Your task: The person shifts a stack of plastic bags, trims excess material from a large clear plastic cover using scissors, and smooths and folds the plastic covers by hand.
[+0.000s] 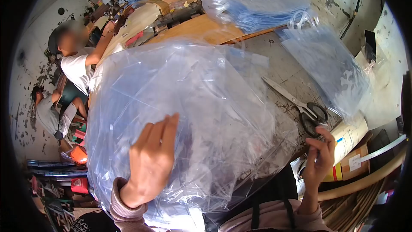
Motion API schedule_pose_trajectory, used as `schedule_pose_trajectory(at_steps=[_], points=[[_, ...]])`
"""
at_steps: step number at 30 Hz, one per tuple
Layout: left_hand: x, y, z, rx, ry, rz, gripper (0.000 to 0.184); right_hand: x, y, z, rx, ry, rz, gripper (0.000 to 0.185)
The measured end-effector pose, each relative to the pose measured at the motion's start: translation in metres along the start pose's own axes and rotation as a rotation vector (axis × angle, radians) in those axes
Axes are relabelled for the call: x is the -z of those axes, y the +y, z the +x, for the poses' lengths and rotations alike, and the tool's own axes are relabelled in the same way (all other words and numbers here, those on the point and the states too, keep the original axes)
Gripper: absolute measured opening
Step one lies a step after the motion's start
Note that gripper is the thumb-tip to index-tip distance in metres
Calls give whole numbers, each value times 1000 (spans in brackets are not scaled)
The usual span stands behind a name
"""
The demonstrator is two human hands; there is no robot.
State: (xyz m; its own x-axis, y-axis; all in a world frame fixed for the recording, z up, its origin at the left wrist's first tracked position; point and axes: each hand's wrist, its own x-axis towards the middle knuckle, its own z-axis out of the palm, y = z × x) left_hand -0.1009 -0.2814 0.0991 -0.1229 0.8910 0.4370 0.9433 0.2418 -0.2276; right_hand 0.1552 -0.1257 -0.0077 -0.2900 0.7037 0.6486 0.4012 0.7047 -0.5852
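A large heap of clear plastic sheeting (214,86) with a bluish tint spreads over the table before me, crumpled and glossy. My left hand (152,159) is above its middle, back of the hand towards me, fingers pressed together at the tips; what they pinch, if anything, I cannot make out. To the right, scissors (296,101) with black handles lie on the table, blades pointing up and left. Just below their handles is my right hand (318,157), fingers loosely bent and apart, nothing visible in them. Whether a fingertip touches the handle I cannot tell.
Flat clear plastic bags with handles (326,62) lie at the right, and a thick stack of similar bags (262,4) lies at the back. A cardboard box (355,162) stands below the table's right edge. A person in white (77,66) works at the left; another sits behind.
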Motion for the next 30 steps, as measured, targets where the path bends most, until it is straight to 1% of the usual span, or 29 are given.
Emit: schedule_pose_trajectory(at_steps=[2, 3, 4, 6, 8, 9, 10, 12, 13, 14, 15, 16, 17, 18, 19, 20, 21, 22, 24, 25, 26, 27, 28, 29, 30], points=[[-2, 9, -6, 55, -48, -172, 35, -6, -12, -1, -13, -27, 26, 22], [0, 13, -7, -5, -34, -139, 36, -9, -15, -2, 1, -76, 106, 23], [2, 14, -9, -4, -36, -139, 36, -12, -18, -3, 15, -126, 187, 24], [7, 18, -16, -149, -137, -326, 37, -17, -24, -4, 25, -151, 210, 27], [13, 37, -27, -281, -354, -586, 31, -19, -29, -6, -17, -220, 293, 27], [17, 48, -27, -382, -391, -575, 33, -20, -29, -6, 25, -249, 295, 26], [19, 56, -30, -482, -429, -567, 35, -21, -30, -5, 21, -253, 291, 26], [18, 57, -41, -617, -644, -374, 69, -22, -35, -5, 50, -216, 240, 30], [20, 50, -39, -638, -769, -504, 66, -21, -28, -12, 34, -231, 211, 40], [23, 42, -36, -656, -891, -632, 64, -22, -31, -10, 37, -233, 207, 40], [30, 33, -29, -655, -886, -635, 64, -25, -38, -5, 64, -208, 142, 45], [40, 22, -24, -588, -820, -587, 49, -25, -41, -3, 88, -183, 75, 49], [46, 11, -24, -524, -757, -542, 37, -23, -40, -5, 163, -305, -89, 56], [47, 0, -27, -479, -667, -364, 37, -22, -41, -6, 158, -308, -95, 56], [56, -4, -31, -342, -690, -90, 33, -22, -42, -6, 174, -433, -150, 57], [55, -11, -28, -206, -583, -51, 25, -23, -43, -6, 192, -555, -202, 59], [51, -17, -26, -68, -512, 30, 20, -26, -40, -10, 171, -479, -151, 65], [47, -25, -25, -62, -508, 36, 20, -31, -38, -8, 178, -476, -147, 65], [42, -40, -26, 8, -479, 155, 22, -42, -34, 2, 177, -330, 36, 70], [43, -43, -26, 34, -487, 149, 26, -43, -35, 12, 184, -328, 39, 70], [45, -44, -26, 39, -479, 152, 26, -43, -36, 25, 214, -497, 185, 73], [49, -45, -27, 91, -554, 209, 29, -42, -37, 34, 241, -667, 330, 77], [54, -45, -26, 143, -628, 266, 33, -42, -40, 40, 248, -662, 329, 77], [59, -42, -24, 147, -619, 270, 33, -43, -42, 45, 252, -694, 363, 81], [64, -34, -19, 180, -650, 211, 40, -44, -45, 49, 256, -726, 397, 84]])
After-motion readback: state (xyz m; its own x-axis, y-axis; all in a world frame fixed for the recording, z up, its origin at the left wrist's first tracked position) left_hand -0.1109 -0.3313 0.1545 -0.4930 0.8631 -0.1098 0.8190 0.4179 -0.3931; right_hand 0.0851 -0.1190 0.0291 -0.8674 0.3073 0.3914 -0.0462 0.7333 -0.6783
